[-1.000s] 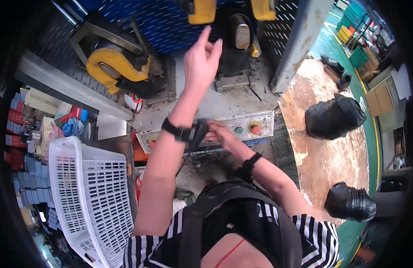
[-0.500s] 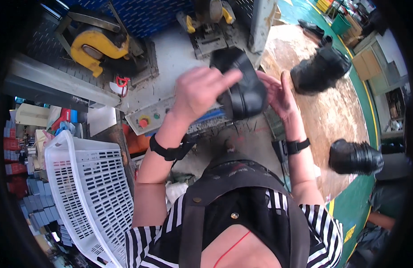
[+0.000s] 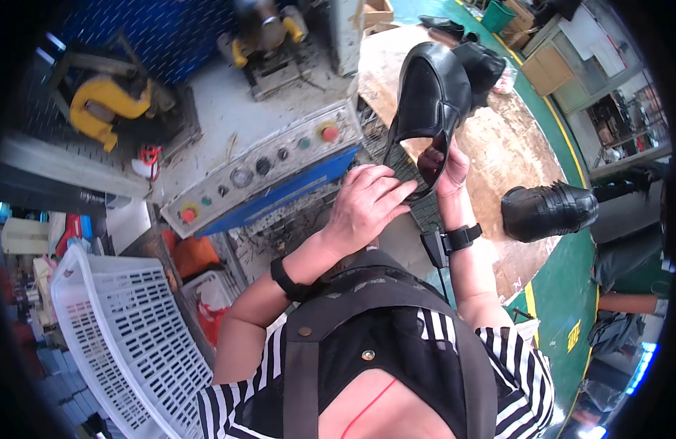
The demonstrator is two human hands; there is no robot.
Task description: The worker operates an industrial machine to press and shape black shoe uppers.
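A black shoe upper [image 3: 431, 88] is held up in front of me, toe pointing away and its foot opening facing me. My right hand [image 3: 452, 172] grips its right side near the heel, the fingers partly hidden behind it. My left hand [image 3: 365, 206] is at the heel edge, fingers bent against the rim; its thumb is hidden. Just beyond the held upper, more black uppers [image 3: 484, 69] sit on a worn wooden tabletop [image 3: 491, 146]. A nested stack of black uppers [image 3: 548, 211] lies nearer, by the table's right edge.
To the left stands a machine with a control panel [image 3: 261, 164] of knobs and red buttons, and yellow clamp parts [image 3: 107, 110]. A white plastic basket [image 3: 133, 314] is at my lower left. Another person's arm [image 3: 630, 302] shows at the far right.
The shoe upper has moved right, away from the machine and over the table, and turned so its toe points away. Both hands moved with it; my view has shifted right.
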